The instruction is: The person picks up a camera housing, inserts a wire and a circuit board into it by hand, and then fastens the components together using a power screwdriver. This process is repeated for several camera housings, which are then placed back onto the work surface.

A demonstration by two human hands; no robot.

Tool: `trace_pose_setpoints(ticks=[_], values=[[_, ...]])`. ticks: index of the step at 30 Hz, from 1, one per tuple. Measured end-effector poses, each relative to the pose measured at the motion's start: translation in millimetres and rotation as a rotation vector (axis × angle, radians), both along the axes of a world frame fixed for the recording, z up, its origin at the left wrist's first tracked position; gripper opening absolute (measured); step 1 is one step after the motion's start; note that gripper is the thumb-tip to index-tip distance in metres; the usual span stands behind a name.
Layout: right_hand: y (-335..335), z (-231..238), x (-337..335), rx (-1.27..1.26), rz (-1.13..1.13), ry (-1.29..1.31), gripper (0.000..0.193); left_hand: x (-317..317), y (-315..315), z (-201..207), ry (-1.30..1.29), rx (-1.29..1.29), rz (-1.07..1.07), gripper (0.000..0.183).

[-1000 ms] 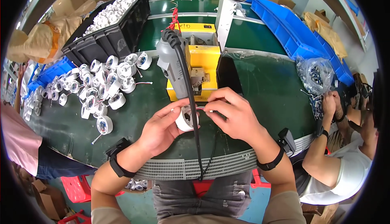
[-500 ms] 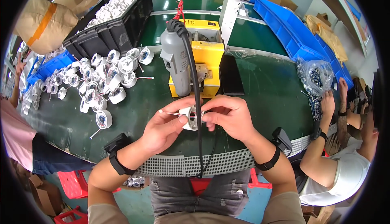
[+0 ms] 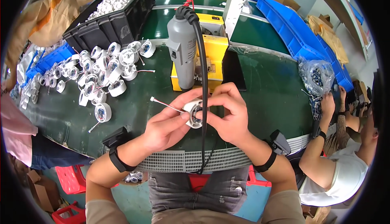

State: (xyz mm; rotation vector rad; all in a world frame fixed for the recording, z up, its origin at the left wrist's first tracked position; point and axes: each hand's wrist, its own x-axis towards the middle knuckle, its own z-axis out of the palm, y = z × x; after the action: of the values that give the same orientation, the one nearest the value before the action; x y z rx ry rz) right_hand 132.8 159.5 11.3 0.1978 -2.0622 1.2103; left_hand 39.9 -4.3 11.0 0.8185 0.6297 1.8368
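Assembly workshop: workbench (image 3: 266,98), parts crate (image 3: 106,34)

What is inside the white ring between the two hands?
Inside the white ring, dark parts show. The right hand and the black cable hide some of it, so what lies there cannot be told.

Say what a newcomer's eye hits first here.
Probably the grey corded power tool, upright at centre before the yellow fixture. Below it, the left hand and right hand hold a white ring housing, its wire lead pointing leftward. Similar housings lie heaped at left, near a black crate of white parts.
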Motion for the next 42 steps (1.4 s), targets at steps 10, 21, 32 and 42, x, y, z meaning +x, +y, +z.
trace_pose_setpoints(ticks=[10, 21, 32, 42], values=[[3, -1, -6, -0.215, 0.137, -0.234, 0.027, -1, 6, -10, 0.295, -0.222, 0.18, 0.057], [-17, 41, -43, -0.019, -0.089, -0.08, 0.061, -16, 9, -20, 0.162, -0.582, 0.153, 0.029], [-9, 75, -100, -0.463, -0.08, 0.336, 0.046, -25, 12, -19, 0.124, -0.681, 0.181, 0.04], [-10, 71, -107, -0.429, -0.265, 0.258, 0.036, -27, 11, -15, 0.157, -0.694, 0.151, 0.042]])
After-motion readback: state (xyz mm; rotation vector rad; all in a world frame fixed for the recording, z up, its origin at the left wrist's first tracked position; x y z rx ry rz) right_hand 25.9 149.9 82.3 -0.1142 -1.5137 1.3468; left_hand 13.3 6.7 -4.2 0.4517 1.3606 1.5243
